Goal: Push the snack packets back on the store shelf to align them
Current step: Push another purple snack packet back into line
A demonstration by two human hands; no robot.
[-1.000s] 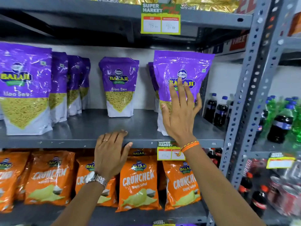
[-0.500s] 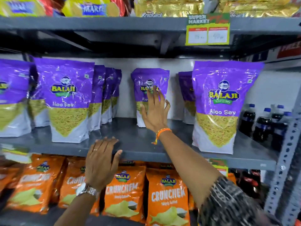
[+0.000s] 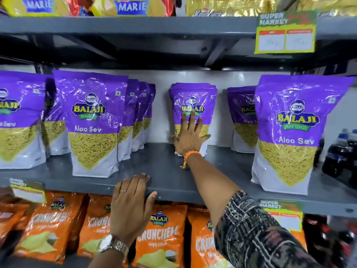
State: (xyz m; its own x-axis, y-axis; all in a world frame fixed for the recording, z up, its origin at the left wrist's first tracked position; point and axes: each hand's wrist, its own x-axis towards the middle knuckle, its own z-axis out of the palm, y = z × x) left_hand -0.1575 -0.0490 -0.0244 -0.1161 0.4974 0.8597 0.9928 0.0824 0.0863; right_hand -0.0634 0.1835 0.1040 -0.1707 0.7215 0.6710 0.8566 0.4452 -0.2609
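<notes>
Purple Aloo Sev packets stand on the grey middle shelf (image 3: pixel 166 171). My right hand (image 3: pixel 190 139) lies flat with fingers spread against the front of the middle packet (image 3: pixel 193 97), which stands far back near the white wall. My left hand (image 3: pixel 131 206) rests open on the shelf's front edge, holding nothing. A row of packets (image 3: pixel 90 120) stands further forward at the left, and one large packet (image 3: pixel 289 132) stands near the front edge at the right, with another packet (image 3: pixel 241 117) behind it.
Orange Crunchem packets (image 3: pixel 162 235) fill the shelf below. Marie biscuit packs (image 3: pixel 131 6) and gold packets sit on the top shelf. Price tags (image 3: pixel 286 35) hang from the shelf edges. Dark drink bottles (image 3: pixel 340 155) stand at the far right.
My right hand left the right-hand front packet, moved left to the middle packet and pressed it back toward the wall. The view shifted left and closer. My left hand stayed on the shelf edge.
</notes>
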